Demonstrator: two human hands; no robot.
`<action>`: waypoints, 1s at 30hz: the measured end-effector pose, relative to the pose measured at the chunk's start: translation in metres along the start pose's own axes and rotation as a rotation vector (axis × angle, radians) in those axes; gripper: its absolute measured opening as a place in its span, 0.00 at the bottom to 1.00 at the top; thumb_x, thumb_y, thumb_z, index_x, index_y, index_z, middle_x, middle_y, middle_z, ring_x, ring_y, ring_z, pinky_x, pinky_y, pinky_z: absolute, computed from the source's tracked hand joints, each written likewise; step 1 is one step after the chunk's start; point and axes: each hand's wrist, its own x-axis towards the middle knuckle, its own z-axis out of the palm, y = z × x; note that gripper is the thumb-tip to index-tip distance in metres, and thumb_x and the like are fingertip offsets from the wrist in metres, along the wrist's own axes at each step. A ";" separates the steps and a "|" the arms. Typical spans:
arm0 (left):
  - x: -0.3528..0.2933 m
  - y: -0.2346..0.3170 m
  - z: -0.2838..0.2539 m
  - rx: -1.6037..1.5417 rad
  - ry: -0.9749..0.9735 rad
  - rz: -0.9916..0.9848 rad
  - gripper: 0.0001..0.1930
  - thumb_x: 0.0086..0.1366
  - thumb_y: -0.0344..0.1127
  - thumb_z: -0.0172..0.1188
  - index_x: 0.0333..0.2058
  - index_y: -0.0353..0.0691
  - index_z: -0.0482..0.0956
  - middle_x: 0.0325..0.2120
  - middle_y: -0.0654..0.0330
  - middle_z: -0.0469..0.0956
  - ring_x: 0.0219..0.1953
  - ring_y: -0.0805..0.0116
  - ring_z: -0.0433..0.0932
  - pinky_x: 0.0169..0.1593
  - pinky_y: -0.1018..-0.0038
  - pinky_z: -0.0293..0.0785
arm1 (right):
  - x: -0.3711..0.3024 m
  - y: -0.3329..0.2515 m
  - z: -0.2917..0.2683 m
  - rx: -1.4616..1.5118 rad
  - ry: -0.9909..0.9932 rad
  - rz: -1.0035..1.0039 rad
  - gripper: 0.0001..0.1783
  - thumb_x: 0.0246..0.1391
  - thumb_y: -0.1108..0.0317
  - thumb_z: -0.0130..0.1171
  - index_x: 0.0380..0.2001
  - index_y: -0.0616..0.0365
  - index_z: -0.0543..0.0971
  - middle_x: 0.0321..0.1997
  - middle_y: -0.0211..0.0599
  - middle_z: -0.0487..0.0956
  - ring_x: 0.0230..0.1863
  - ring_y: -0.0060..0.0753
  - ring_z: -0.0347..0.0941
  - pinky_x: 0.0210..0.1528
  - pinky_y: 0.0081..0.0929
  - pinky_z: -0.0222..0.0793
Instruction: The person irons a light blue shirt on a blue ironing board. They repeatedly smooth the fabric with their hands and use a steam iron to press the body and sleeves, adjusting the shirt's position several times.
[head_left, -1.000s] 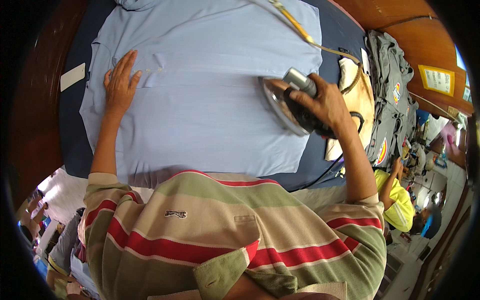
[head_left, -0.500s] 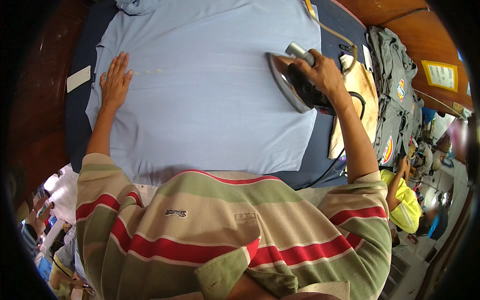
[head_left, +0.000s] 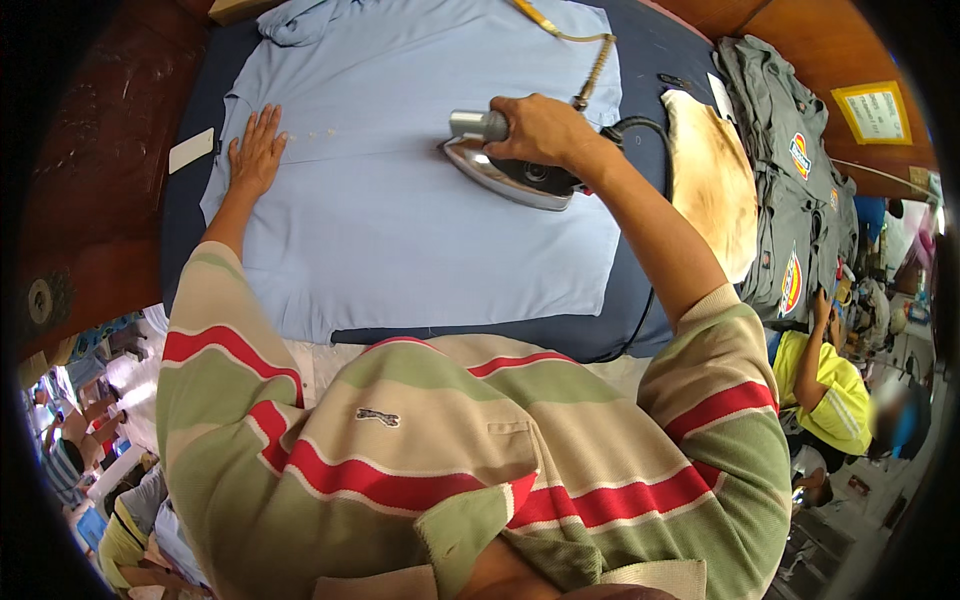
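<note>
A light blue garment (head_left: 400, 230) lies spread over a dark blue covered table (head_left: 640, 60). My left hand (head_left: 258, 155) rests flat on the garment's left part, fingers stretched out, beside a row of small pale marks. My right hand (head_left: 545, 130) is wrapped round the handle of a steam iron (head_left: 510, 178). The iron's metal soleplate edge faces left and toward me, over the middle right of the garment. From its back a black cord and a tan hose (head_left: 597, 72) lead away.
Right of the garment lies a scorched cream cloth (head_left: 712, 185), with dark grey folded garments (head_left: 790, 190) beyond it. A white card (head_left: 192, 151) lies at the left edge. A person in a yellow shirt (head_left: 830, 390) is at the far right. Wooden panels flank the table.
My right hand has swept the iron leftward across the garment, and the iron has turned. My left hand stays flat on the cloth. The whole view has shifted slightly.
</note>
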 end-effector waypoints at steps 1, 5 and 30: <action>0.000 0.002 0.000 0.025 -0.010 -0.016 0.27 0.68 0.53 0.31 0.65 0.60 0.46 0.66 0.70 0.44 0.68 0.68 0.42 0.63 0.51 0.41 | -0.005 -0.005 -0.001 -0.014 -0.052 -0.030 0.24 0.42 0.49 0.58 0.35 0.58 0.76 0.27 0.50 0.78 0.33 0.52 0.76 0.37 0.42 0.70; 0.005 0.004 -0.002 0.056 -0.036 -0.036 0.27 0.68 0.53 0.31 0.65 0.59 0.46 0.66 0.70 0.44 0.68 0.66 0.41 0.63 0.51 0.43 | -0.042 -0.022 0.007 -0.014 -0.206 -0.104 0.21 0.40 0.53 0.59 0.32 0.58 0.75 0.25 0.50 0.78 0.31 0.53 0.75 0.36 0.43 0.70; 0.036 -0.016 0.011 -0.266 0.428 -0.152 0.23 0.65 0.43 0.48 0.57 0.41 0.65 0.57 0.51 0.62 0.59 0.53 0.62 0.59 0.63 0.59 | -0.149 0.251 -0.039 -0.526 0.839 0.830 0.27 0.44 0.51 0.61 0.45 0.55 0.74 0.40 0.46 0.77 0.44 0.50 0.73 0.46 0.42 0.66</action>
